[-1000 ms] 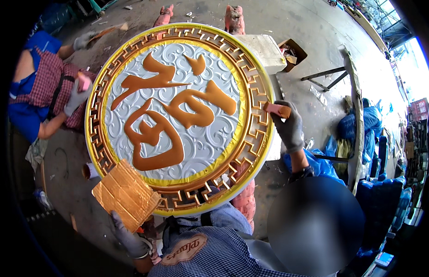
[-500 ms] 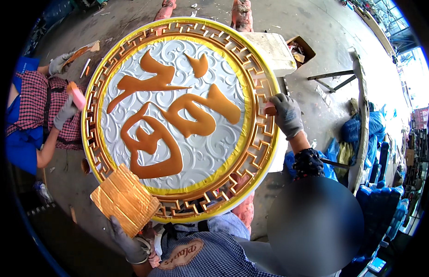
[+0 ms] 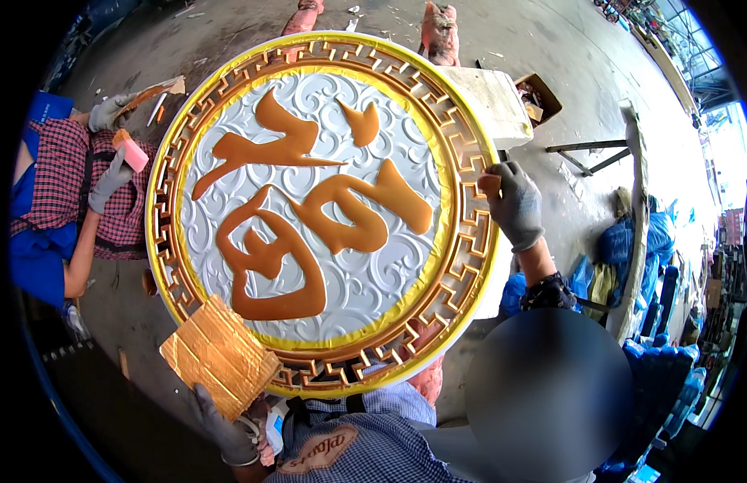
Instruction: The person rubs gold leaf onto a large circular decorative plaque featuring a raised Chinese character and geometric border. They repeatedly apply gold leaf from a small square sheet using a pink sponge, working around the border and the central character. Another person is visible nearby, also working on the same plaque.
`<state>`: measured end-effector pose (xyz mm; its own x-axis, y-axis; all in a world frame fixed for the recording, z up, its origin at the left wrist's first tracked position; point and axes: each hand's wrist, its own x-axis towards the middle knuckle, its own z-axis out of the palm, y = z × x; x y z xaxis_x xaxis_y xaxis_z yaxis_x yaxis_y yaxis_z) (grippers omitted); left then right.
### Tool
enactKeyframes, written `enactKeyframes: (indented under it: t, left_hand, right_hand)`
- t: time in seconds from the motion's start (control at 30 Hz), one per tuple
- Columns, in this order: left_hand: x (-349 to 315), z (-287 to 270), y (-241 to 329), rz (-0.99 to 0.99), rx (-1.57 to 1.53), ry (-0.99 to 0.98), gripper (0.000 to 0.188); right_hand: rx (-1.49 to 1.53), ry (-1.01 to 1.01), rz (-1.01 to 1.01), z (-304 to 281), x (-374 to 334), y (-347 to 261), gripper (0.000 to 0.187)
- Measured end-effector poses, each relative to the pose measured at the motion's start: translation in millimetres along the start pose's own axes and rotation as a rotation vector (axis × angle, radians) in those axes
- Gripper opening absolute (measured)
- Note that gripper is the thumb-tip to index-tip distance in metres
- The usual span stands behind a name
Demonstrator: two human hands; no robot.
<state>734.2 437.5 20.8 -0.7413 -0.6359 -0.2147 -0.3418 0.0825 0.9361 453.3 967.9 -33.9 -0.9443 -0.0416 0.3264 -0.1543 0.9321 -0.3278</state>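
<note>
A large round panel (image 3: 341, 274) lies in front of me, with brown-gold raised character strokes on a white scroll-patterned ground. Yellow covering lines the inner border of its gold fretwork ring (image 3: 468, 241). My gloved right hand (image 3: 514, 205) pinches a small brown-stained sponge (image 3: 490, 186) at the ring's right side. Low on the left, my gloved left hand (image 3: 220, 427) grips the lower edge of a gold-smeared cardboard piece (image 3: 220, 354). That cardboard overlaps the panel's lower-left rim from my view.
At the left a co-worker's gloved hand (image 3: 112, 185) holds a pink sponge (image 3: 132, 153); their other hand (image 3: 108, 113) has a stained board. Beyond the panel stand a white foam block (image 3: 486, 105), a cardboard box (image 3: 541, 98) and wrapped pink supports (image 3: 440, 36). Blue bags (image 3: 623, 241) lie right.
The panel sits slightly farther right and lower in view. My right hand and its sponge have shifted slightly toward the ring's outer edge. My left hand still holds the cardboard.
</note>
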Motion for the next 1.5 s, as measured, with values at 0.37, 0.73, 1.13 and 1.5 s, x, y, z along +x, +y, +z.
enactKeyframes:
  t: [0.37, 0.73, 1.13, 1.5]
  left_hand:
    - [-6, 6, 2, -0.105, -0.106, 0.023, 0.071]
    - [-8, -14, -14, 0.053, 0.227, 0.061, 0.067]
    - [-14, -33, -32, 0.398, 0.85, 0.006, 0.05]
    - [-15, -35, -29, 0.427, 0.863, -0.034, 0.078]
  right_hand:
    - [0.331, 0.02, -0.04, 61, 117, 19, 0.023]
    - [-0.109, -0.18, -0.181, 137, 199, 42, 0.025]
    - [0.061, -0.085, -0.151, 115, 202, 42, 0.019]
    - [0.081, -0.108, -0.036, 122, 212, 36, 0.023]
